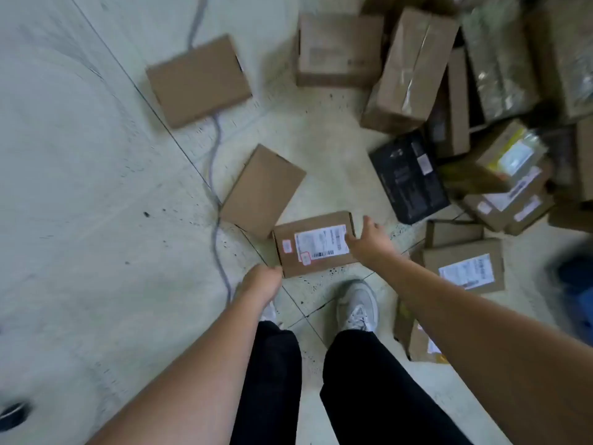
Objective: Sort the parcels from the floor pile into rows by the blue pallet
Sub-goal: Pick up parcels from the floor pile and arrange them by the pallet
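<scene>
A small brown cardboard parcel with a white shipping label is between my two hands, just above or on the pale floor. My left hand grips its near left corner with curled fingers. My right hand holds its right end, thumb up and fingers against the side. Two plain brown parcels lie on the floor beyond it, one close and one farther back. The floor pile of parcels spreads across the upper right. The blue pallet is not clearly in view.
A grey cable runs along the floor under the plain parcels. A black box and labelled parcels lie at the right. My white shoes stand below the held parcel. A blurred blue object shows at the right edge.
</scene>
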